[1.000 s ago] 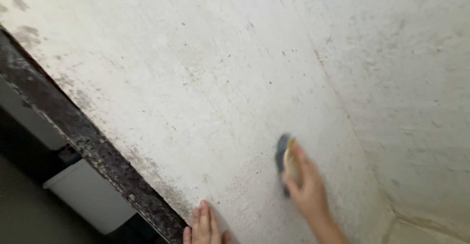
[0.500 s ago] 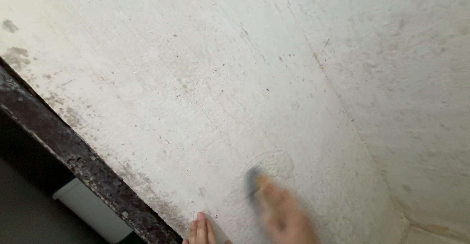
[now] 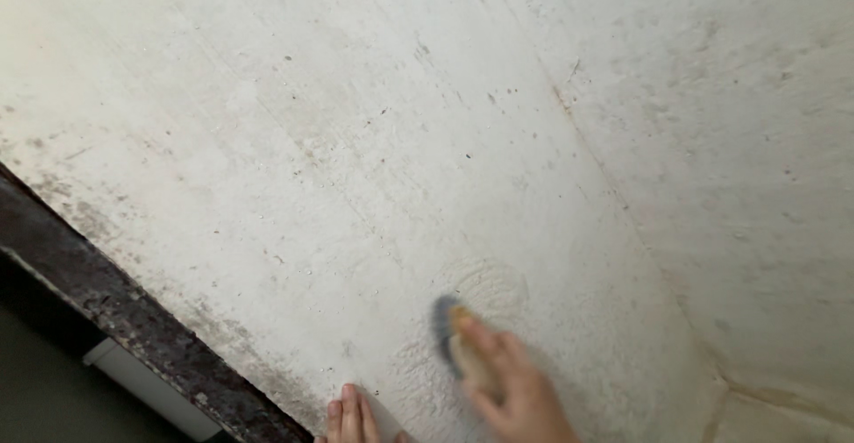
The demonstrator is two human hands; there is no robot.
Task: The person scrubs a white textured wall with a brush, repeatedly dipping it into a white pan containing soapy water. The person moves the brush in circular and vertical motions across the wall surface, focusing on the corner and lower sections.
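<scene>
A dark, rusty metal edge strip point(image 3: 133, 314) runs along the lower left, from nine toward six o'clock. At six o'clock the left hand point(image 3: 349, 418) lies flat on the white, speckled plaster wall point(image 3: 356, 140), fingers together. Just right of it, the right hand point(image 3: 511, 390), fingers clamped, presses a small oval scrubbing brush with grey bristles point(image 3: 449, 336) against the wall, its long axis pointing toward eleven o'clock. A corner seam point(image 3: 623, 194) crosses at right.

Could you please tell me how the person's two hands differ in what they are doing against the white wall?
The right hand grips a dark scrubbing pad; the left hand holds nothing. The right hand is blurred and higher on the wall; the left hand looks sharp, its fingers flat near the dark edge strip. Both touch the wall.
</scene>
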